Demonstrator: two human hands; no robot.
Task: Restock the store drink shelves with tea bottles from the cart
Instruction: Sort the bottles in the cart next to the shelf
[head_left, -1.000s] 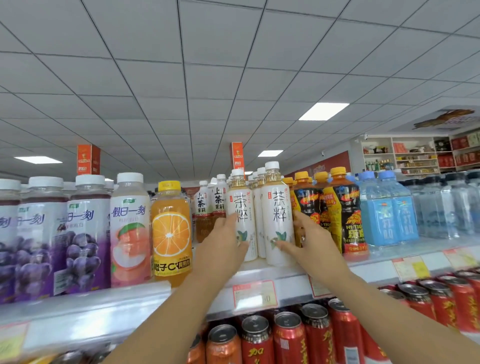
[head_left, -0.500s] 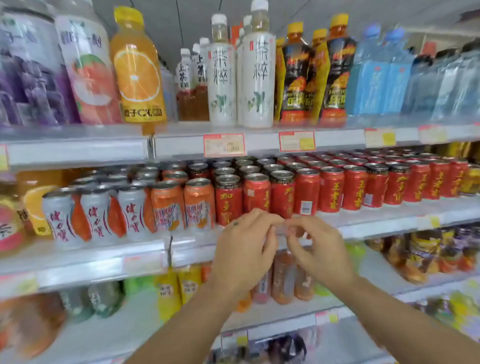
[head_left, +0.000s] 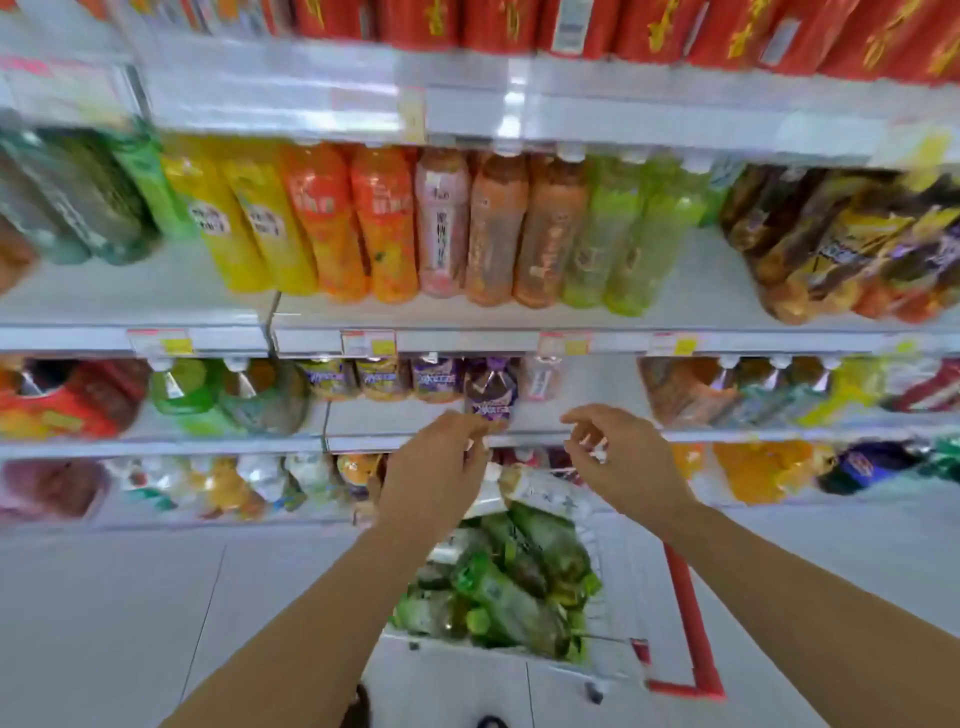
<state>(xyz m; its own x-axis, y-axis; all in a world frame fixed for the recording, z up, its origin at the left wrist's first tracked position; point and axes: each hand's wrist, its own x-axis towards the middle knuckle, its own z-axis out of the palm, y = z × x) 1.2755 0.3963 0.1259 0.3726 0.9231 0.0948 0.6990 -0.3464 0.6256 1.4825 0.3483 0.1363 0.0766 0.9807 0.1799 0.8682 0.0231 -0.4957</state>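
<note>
Tea bottles (head_left: 511, 587) lay heaped in the cart (head_left: 687, 613), with left hand (head_left: 434, 467) and right hand (head_left: 626, 460) both empty, fingers loosely curled, above its far end (frame blurred); pickup step, I judged, next calling for a downward reach and firm grasp.

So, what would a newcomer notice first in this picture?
The left hand and right hand hover mid-frame, holding nothing, above a cart heaped with green bottles. Behind them, bright orange bottles line a shelf, with red cans along the top edge.
</note>
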